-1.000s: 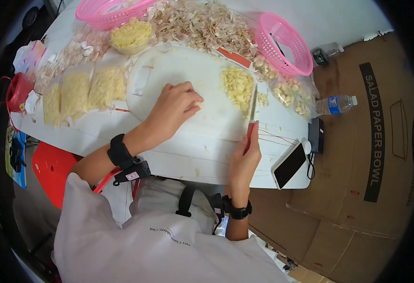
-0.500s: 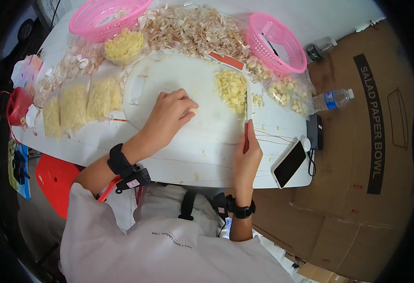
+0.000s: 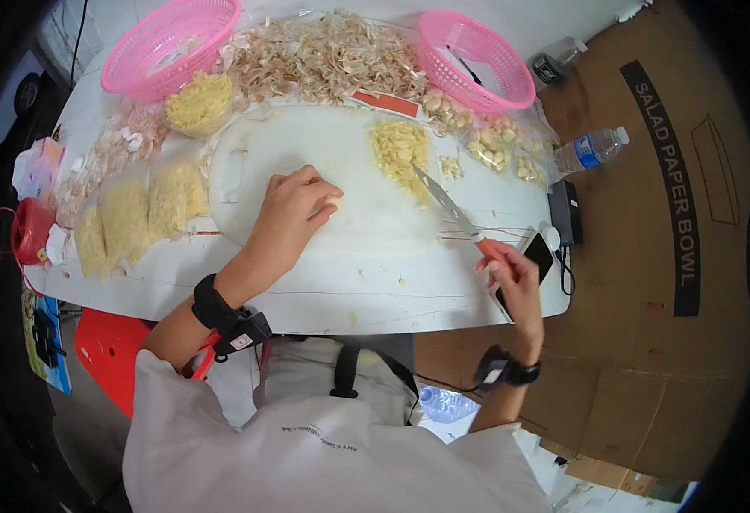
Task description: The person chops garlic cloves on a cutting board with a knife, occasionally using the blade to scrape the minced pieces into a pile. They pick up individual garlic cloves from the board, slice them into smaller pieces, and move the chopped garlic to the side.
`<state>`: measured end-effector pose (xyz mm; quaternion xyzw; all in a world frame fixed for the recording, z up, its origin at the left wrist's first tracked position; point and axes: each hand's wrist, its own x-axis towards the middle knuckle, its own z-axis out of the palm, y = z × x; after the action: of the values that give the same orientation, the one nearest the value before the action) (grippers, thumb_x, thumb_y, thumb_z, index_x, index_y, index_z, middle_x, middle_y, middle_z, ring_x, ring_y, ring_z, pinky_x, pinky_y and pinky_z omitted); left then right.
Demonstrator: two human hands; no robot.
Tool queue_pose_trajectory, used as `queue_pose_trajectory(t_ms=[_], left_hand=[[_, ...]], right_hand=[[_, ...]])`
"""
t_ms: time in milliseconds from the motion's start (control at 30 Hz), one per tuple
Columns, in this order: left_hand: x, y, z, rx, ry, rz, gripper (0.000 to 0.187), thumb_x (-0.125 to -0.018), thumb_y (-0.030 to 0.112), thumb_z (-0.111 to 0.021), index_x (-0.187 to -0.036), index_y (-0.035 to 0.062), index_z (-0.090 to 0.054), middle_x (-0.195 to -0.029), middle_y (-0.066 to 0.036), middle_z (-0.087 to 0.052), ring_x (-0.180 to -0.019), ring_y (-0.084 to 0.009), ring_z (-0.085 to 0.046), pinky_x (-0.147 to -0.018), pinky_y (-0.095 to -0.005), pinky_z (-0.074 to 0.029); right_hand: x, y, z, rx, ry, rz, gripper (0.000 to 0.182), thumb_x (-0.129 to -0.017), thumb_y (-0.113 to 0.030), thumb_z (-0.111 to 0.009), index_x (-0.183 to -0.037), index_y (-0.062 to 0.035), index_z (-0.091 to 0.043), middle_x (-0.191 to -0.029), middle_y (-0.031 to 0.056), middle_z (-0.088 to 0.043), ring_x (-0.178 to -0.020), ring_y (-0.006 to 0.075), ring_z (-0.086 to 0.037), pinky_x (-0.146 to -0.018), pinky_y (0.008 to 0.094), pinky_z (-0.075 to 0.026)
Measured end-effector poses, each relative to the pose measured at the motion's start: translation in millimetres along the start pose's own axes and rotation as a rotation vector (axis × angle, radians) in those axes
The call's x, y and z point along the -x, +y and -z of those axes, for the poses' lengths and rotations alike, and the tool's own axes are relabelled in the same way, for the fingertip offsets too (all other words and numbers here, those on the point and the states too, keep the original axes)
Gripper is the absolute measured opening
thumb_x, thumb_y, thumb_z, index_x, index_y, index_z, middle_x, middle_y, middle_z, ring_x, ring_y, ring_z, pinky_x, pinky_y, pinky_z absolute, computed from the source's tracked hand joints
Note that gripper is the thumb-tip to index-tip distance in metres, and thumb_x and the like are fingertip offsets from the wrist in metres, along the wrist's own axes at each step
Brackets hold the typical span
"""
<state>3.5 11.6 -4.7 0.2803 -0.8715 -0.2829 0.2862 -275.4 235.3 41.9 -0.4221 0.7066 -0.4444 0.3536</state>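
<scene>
My right hand (image 3: 516,278) is wrapped round the red handle of a knife (image 3: 450,208). Its blade points up and left, with the tip near the right edge of a heap of chopped garlic (image 3: 399,154). On the white cutting board (image 3: 306,132), my left hand (image 3: 294,205) has its fingers curled down over a pale garlic clove (image 3: 332,203), which shows only in part at the fingertips. A black phone (image 3: 537,256) lies partly behind my right hand.
Garlic skins (image 3: 323,56) are piled at the back between a pink basket (image 3: 165,51) and another pink basket (image 3: 477,64). Bags of chopped garlic (image 3: 127,218) and a full tub (image 3: 200,103) stand left. Peeled cloves (image 3: 490,154), a water bottle (image 3: 591,150) and a cardboard box (image 3: 657,368) are right.
My right hand has moved right with the knife, and the blade has swung from upright beside the chopped garlic to a slant. The left hand stays over the clove. The view has shifted slightly.
</scene>
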Motion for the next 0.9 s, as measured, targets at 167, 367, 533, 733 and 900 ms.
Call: queue_pose_trajectory(t_ms=[167,367,533,733,900], left_hand=[[0.4,-3.7,-1.3,-0.007,-0.006,0.015,0.016,-0.083,0.008,-0.071,-0.099,0.0078,-0.071,-0.092,-0.006,-0.062,-0.087,-0.0242,-0.059,-0.087,-0.0364,-0.038],[-0.7,1.2,2.3,-0.045,-0.017,0.016,0.017,-0.082,0.009,-0.072,-0.099,0.0088,-0.072,-0.093,-0.005,-0.062,-0.092,-0.0240,-0.059,-0.088,-0.0366,-0.038],[-0.7,2.5,2.0,-0.056,-0.017,0.006,0.019,-0.080,0.007,-0.073,-0.100,0.0089,-0.073,-0.094,-0.005,-0.062,-0.093,-0.0235,-0.059,-0.089,-0.0369,-0.038],[-0.9,2.6,1.8,-0.054,-0.013,0.003,0.019,-0.079,0.007,-0.074,-0.098,0.0094,-0.073,-0.093,-0.005,-0.063,-0.092,-0.0234,-0.059,-0.089,-0.0361,-0.039],[-1.1,3.9,2.8,-0.055,-0.007,0.000,0.019,-0.079,0.007,-0.074,-0.098,0.0098,-0.073,-0.093,-0.005,-0.063,-0.091,-0.0240,-0.059,-0.088,-0.0363,-0.039]], right_hand=[[-44.7,0.7,59.4,0.034,-0.420,-0.029,0.043,-0.091,-0.009,-0.066,-0.130,0.0064,-0.058,-0.116,0.0112,-0.070,-0.094,0.0137,-0.065,-0.089,0.0273,-0.051],[-112.2,-9.8,76.2,0.189,-0.779,-0.159,0.038,-0.087,-0.003,-0.071,-0.124,0.0052,-0.063,-0.118,0.0107,-0.069,-0.102,0.0166,-0.068,-0.092,0.0279,-0.052],[-148.5,-3.3,74.6,0.196,-0.753,-0.152,0.035,-0.089,-0.008,-0.071,-0.122,0.0025,-0.066,-0.112,0.0068,-0.072,-0.099,0.0122,-0.067,-0.087,0.0247,-0.052],[-175.3,4.8,67.1,0.288,-0.632,-0.076,0.029,-0.091,-0.014,-0.070,-0.117,-0.0015,-0.070,-0.109,0.0045,-0.073,-0.095,0.0111,-0.066,-0.083,0.0246,-0.052],[-186.0,6.5,56.7,0.301,-0.562,0.070,0.029,-0.088,-0.008,-0.069,-0.116,0.0006,-0.070,-0.109,0.0082,-0.073,-0.097,0.0123,-0.067,-0.087,0.0260,-0.051]])
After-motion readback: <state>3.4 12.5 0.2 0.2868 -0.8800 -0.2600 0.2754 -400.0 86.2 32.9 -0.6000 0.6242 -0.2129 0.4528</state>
